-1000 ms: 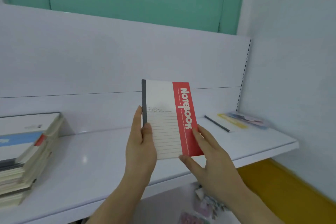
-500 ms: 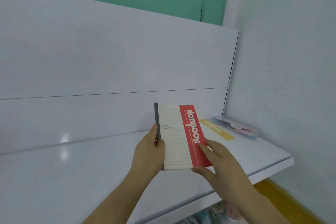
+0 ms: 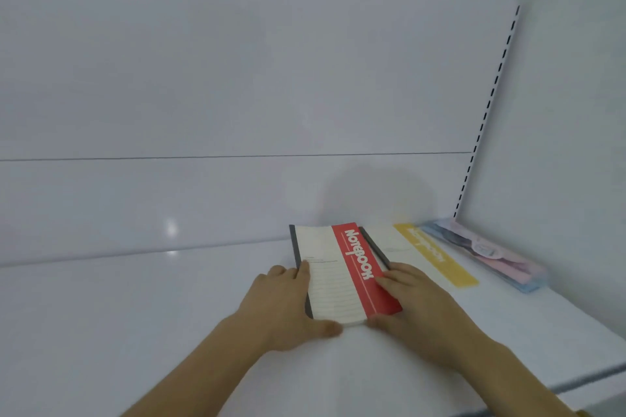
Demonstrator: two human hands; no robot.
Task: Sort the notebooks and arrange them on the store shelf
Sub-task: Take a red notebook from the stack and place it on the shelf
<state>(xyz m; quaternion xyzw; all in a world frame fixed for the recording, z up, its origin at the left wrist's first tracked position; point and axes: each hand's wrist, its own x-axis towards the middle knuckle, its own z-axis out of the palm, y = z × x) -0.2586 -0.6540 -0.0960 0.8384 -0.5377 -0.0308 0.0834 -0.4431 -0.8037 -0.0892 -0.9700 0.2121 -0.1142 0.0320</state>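
red-banded notebook [image 3: 342, 276] flat on shelf [image 3: 135, 315], beside yellow-banded notebook [image 3: 430, 254].

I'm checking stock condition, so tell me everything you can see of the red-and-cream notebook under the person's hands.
The red-and-cream notebook is a slim paper-covered book with a dark grey spine strip down its left edge, a cream ruled panel and a red band printed "Notebook" in white. It looks clean and closed, lying flat or nearly so on the white shelf. Its right edge overlaps a similar yellow-banded notebook. The left hand holds its left edge, and the right hand its lower right corner.
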